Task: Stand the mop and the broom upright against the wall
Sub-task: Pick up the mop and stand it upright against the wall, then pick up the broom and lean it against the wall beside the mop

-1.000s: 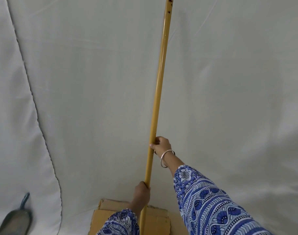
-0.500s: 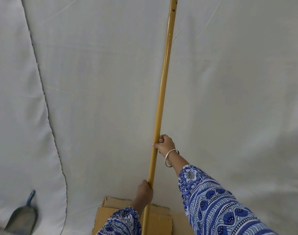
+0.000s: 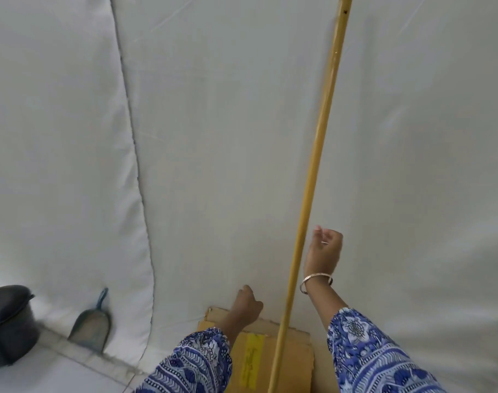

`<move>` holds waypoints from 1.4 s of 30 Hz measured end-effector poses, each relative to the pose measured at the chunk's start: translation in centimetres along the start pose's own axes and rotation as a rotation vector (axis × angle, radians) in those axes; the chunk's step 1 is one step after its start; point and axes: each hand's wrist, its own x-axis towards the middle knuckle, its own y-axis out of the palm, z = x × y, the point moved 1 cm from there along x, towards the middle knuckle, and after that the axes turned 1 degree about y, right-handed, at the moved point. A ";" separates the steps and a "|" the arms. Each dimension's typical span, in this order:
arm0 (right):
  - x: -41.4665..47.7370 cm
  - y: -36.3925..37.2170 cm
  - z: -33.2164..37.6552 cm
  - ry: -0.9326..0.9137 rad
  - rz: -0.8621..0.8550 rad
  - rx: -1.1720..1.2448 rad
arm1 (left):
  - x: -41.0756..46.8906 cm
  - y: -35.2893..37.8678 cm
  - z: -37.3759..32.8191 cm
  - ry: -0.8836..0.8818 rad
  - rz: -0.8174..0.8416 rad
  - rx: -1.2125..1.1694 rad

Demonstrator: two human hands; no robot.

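A long yellow wooden handle (image 3: 313, 182) stands nearly upright against the white cloth-covered wall (image 3: 214, 137). Its lower end and head are hidden below the frame, so I cannot tell whether it is the mop or the broom. My right hand (image 3: 323, 252) hovers just right of the handle with fingers loosely apart, not touching it. My left hand (image 3: 246, 307) is to the left of the handle, away from it, fingers curled and holding nothing. Both forearms wear blue patterned sleeves.
A flattened cardboard box (image 3: 259, 355) lies at the foot of the wall behind the handle. A blue-grey dustpan (image 3: 92, 327) leans on the wall at lower left, beside a black bucket (image 3: 8, 324) on the tiled floor (image 3: 58, 373).
Both hands have let go of the yellow handle and drawn back from it. The view has swung left, bringing the bucket into sight. The handle stays leaning on the wall.
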 end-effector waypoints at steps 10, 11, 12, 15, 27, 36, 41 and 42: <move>-16.2 13.1 -3.3 0.202 0.166 0.004 | -5.8 -17.6 19.1 -0.160 -0.137 -0.060; -18.9 15.2 -3.3 0.219 0.222 -0.018 | -6.4 -19.8 22.4 -0.176 -0.155 -0.064; -21.6 17.2 -3.3 0.239 0.267 -0.028 | -7.2 -22.1 25.5 -0.210 -0.158 -0.056; -28.9 23.0 -3.4 0.350 0.333 -0.014 | -8.7 -28.4 34.4 -0.289 -0.166 -0.094; -44.5 40.9 -12.8 0.750 0.502 -0.127 | -3.7 -41.3 56.1 -0.447 -0.125 0.032; -54.2 51.7 -35.7 1.259 0.415 -0.198 | 9.3 -37.3 75.4 -0.545 0.175 0.231; -61.2 54.1 -49.8 1.393 0.279 -0.229 | 14.7 -31.7 89.0 -0.590 0.318 0.365; -62.4 54.4 -52.8 1.412 0.253 -0.247 | 16.2 -30.3 91.9 -0.585 0.354 0.397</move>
